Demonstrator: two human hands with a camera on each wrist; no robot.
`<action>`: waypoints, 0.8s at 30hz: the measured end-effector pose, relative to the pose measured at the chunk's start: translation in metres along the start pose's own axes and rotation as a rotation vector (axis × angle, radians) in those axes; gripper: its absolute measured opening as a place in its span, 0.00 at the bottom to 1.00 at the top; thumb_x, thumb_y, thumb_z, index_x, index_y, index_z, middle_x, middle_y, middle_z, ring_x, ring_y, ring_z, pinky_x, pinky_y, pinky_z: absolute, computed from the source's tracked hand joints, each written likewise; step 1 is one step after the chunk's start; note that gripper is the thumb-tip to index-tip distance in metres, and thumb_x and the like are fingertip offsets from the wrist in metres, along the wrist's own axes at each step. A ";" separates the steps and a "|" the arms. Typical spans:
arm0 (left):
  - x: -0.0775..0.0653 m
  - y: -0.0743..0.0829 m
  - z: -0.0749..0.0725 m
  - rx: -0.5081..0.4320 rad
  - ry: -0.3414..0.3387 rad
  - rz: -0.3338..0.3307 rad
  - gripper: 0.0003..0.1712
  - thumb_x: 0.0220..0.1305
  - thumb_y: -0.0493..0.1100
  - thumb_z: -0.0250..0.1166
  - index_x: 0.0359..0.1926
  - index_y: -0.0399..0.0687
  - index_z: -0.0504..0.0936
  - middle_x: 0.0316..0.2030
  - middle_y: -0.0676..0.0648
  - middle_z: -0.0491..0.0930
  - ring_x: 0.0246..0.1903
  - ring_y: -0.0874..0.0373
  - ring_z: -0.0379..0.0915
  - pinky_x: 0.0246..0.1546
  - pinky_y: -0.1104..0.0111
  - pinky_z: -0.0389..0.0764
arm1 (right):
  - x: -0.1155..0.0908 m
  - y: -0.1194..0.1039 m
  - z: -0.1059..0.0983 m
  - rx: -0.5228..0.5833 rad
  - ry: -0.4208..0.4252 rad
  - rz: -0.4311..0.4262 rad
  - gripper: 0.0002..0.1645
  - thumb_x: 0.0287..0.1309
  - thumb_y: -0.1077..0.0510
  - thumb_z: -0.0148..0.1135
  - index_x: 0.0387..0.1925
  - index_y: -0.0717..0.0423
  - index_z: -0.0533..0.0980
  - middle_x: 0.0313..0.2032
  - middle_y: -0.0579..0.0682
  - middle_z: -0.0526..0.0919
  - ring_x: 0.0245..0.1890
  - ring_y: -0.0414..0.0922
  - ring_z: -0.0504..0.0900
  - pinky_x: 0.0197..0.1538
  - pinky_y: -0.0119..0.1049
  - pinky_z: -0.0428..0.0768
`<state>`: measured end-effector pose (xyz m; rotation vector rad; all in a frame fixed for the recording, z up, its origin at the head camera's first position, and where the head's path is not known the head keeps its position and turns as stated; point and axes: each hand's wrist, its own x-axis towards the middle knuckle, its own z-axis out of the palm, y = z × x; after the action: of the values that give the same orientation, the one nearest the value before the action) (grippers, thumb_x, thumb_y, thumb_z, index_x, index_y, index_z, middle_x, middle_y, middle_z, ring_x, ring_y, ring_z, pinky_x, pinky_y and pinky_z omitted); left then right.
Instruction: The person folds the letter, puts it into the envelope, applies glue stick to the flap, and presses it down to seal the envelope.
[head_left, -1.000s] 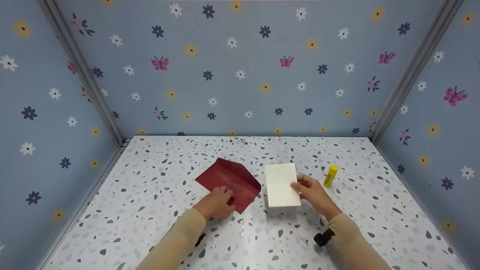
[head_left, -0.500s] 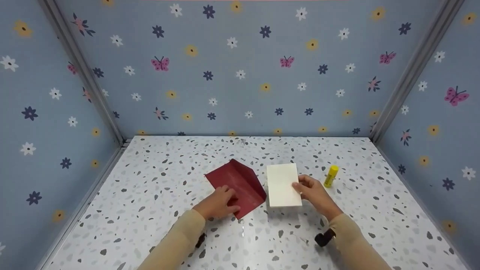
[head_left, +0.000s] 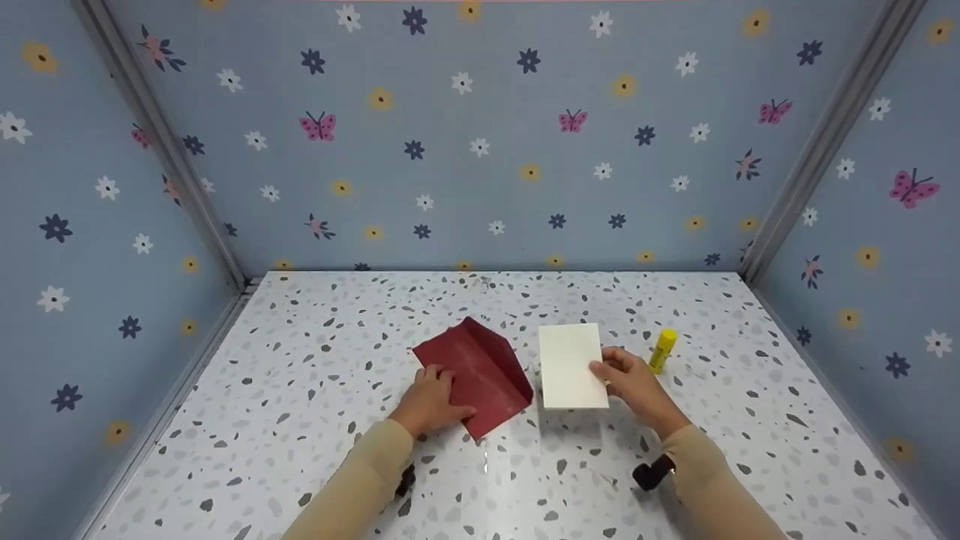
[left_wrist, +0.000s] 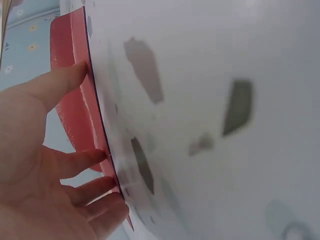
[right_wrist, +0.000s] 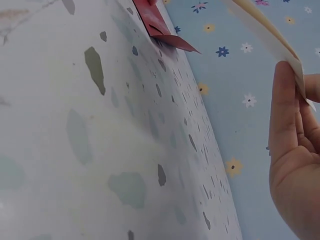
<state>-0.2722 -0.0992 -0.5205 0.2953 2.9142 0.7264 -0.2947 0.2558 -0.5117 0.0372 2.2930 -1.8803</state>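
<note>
In the head view a dark red envelope [head_left: 480, 375] lies tilted on the table, its flap unfolded toward the upper right. My left hand [head_left: 431, 401] rests at its lower left side, thumb and fingers spread. The left wrist view has the fingertips [left_wrist: 102, 156] touching down on the envelope along its edge. My right hand [head_left: 630, 381] pinches a cream card [head_left: 571, 367] by its right edge, thumb in front and fingers behind. Held up over the table, this card shows more than one layer in the right wrist view. A yellow glue stick [head_left: 663, 351] stands capped just beyond the right hand.
The white speckled table [head_left: 337, 315] ends at a blue flowered back wall [head_left: 480, 187]. Similar panels with grey metal posts rise on the left and right. Both wrists carry black camera mounts.
The envelope has slid right and turned clockwise under my left hand, which then shifted left to its edge. My right hand and the card have moved slightly right.
</note>
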 end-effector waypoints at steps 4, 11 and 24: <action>0.001 0.002 -0.003 -0.025 -0.072 0.005 0.48 0.59 0.59 0.72 0.72 0.39 0.66 0.71 0.37 0.59 0.68 0.41 0.58 0.62 0.49 0.71 | 0.000 0.000 -0.003 0.006 0.005 0.005 0.34 0.62 0.42 0.68 0.60 0.60 0.72 0.52 0.57 0.79 0.48 0.49 0.80 0.49 0.40 0.82; 0.003 0.003 -0.006 -0.066 -0.187 0.033 0.47 0.61 0.56 0.72 0.74 0.42 0.63 0.75 0.40 0.53 0.73 0.42 0.49 0.67 0.49 0.65 | -0.002 0.001 -0.009 -0.023 0.020 0.002 0.35 0.63 0.40 0.66 0.60 0.60 0.72 0.52 0.56 0.80 0.49 0.48 0.80 0.51 0.40 0.81; 0.017 0.004 -0.006 -0.164 -0.302 0.214 0.46 0.57 0.40 0.73 0.74 0.40 0.64 0.77 0.40 0.51 0.76 0.43 0.42 0.72 0.52 0.54 | -0.004 0.003 -0.014 -0.004 0.022 0.011 0.35 0.63 0.40 0.67 0.61 0.59 0.71 0.55 0.57 0.79 0.51 0.49 0.79 0.52 0.40 0.81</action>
<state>-0.2887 -0.0950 -0.5148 0.6444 2.5465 0.8610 -0.2922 0.2708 -0.5116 0.0693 2.3062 -1.8790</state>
